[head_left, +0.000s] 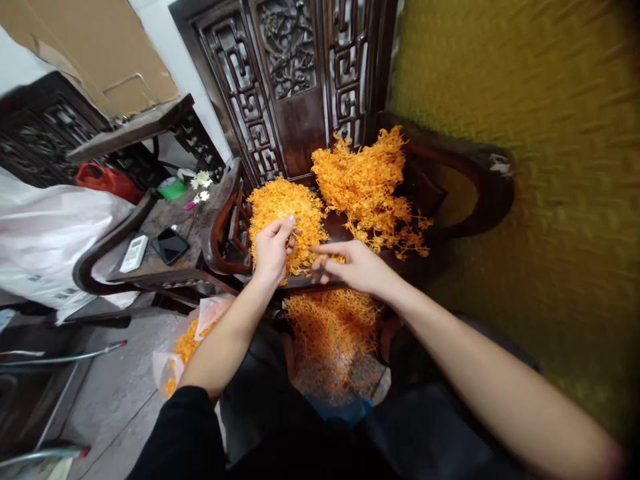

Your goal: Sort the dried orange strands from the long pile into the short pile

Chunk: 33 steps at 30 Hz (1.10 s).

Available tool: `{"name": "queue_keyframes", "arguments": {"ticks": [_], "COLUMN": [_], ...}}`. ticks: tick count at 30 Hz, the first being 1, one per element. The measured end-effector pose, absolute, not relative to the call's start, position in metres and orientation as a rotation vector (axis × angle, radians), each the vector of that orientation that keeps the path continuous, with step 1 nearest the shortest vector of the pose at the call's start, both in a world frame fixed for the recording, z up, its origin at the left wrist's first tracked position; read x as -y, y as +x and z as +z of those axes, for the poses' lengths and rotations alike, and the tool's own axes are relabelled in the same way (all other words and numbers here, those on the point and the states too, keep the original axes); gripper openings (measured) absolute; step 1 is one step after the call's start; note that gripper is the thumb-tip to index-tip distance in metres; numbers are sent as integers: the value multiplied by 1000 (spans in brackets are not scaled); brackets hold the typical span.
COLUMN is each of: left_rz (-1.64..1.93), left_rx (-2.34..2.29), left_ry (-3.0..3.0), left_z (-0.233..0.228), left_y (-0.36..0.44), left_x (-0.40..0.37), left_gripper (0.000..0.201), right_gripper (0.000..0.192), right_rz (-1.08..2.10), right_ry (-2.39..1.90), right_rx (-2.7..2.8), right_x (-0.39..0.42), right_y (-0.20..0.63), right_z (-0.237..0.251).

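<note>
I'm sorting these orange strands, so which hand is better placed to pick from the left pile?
Left, probably: the left hand already rests on the left pile, fingers pinching strands; the right hand lies beside it.

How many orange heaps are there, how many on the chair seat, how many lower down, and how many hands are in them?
Orange heaps on the chair seat: 2 (left heap, right heap)
Orange heaps lower down: 2 (heap at the knees, heap in the plastic bag)
Total heaps: 4
Hands: 2 (left hand, right hand)

Two heaps of strands lie side by side on the chair seat, a third heap below it, a phone on the tabletop to the left.
</note>
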State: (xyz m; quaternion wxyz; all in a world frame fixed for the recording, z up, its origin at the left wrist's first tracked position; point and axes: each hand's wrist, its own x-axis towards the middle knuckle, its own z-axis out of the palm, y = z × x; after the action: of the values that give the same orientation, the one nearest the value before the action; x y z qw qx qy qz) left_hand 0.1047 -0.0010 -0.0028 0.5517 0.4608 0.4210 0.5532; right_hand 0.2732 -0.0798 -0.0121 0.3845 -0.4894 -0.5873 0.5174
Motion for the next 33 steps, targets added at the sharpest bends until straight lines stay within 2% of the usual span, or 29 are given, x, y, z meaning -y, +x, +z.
{"name": "queue_keyframes", "arguments": {"ticks": [6, 11, 14, 16, 18, 20, 25, 33], "left_rz": [1175, 1181, 1207, 1259, 1367, 1456, 1418, 1060], "left_rx": [-919, -938, -991, -1039, -1103, -1154, -1014, -721], "left_ry": [1205, 1384, 1502, 1528, 1432, 1243, 1146, 1203], "left_z": [-9, -11, -9, -8, -8, -9, -8, -9], "left_y": [117, 119, 120, 117, 111, 102, 86, 85], "left_x": [27, 36, 41, 37, 24, 7, -7, 21], "left_gripper": [41, 38, 37, 42, 44, 38, 34, 37], "right_gripper": [52, 48, 32, 30, 33, 34, 30, 57], "right_rz": [1119, 756, 734, 735, 773, 855, 1216, 1418], "right_ry": [-1312, -1269, -1264, -1284, -1288, -1277, -1254, -1067], "right_rx": [1309, 1271, 1339, 1412, 1479, 1507, 1339, 1062], "right_x": [76, 79, 80, 83, 89, 94, 94, 87], "right_y": [284, 274, 272, 272, 272, 274, 286, 289], "right_z": [-11, -9, -6, -3, 1, 5, 6, -4]}}
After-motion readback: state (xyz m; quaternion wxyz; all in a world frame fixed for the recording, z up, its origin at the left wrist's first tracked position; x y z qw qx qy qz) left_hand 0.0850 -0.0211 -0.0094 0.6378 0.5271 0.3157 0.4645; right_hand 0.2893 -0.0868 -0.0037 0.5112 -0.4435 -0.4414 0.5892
